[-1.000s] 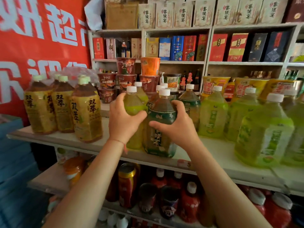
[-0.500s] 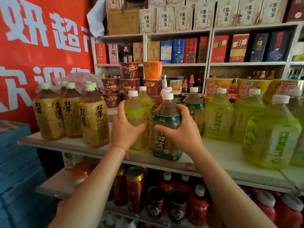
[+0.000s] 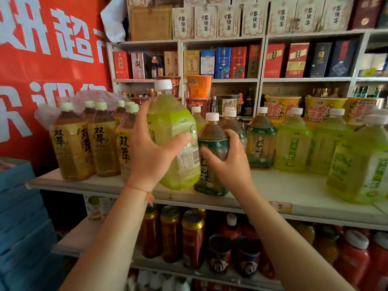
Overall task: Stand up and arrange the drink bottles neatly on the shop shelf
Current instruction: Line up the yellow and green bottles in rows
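- Gripping a light green bottle (image 3: 172, 139) around its middle, the left hand (image 3: 150, 153) has fingers curled behind it and the thumb across the front label. The bottle is tilted, cap leaning left, and looks raised off the shelf (image 3: 294, 192), though its base is close to the board.
- The right hand (image 3: 228, 162) wraps a dark green bottle (image 3: 212, 156) just right of the light green one, thumb in front, fingers curled over the shoulder. This bottle stands on the shelf near the front edge, leaning slightly.
- Left of the light green bottle stands a cluster of amber bottles (image 3: 98, 141), partly under clear plastic wrap.
- Right of it, behind the dark green bottle, are more dark green bottles (image 3: 261, 143), then a run of pale green bottles (image 3: 291, 143) towards the far right.
- Doing this step well, as I judge it: the light green bottle probably belongs with the pale green ones on the right, so it should travel over or in front of the dark bottles without clipping their caps.
- Keep the right hand steadying the dark bottle while the other passes close by; the two are nearly touching.
- Bring the lifted bottle upright before lowering it, and set the base flat, label facing forward.
- Avoid the front edge, where a nudge could tip a bottle onto the cans (image 3: 192, 238) below.
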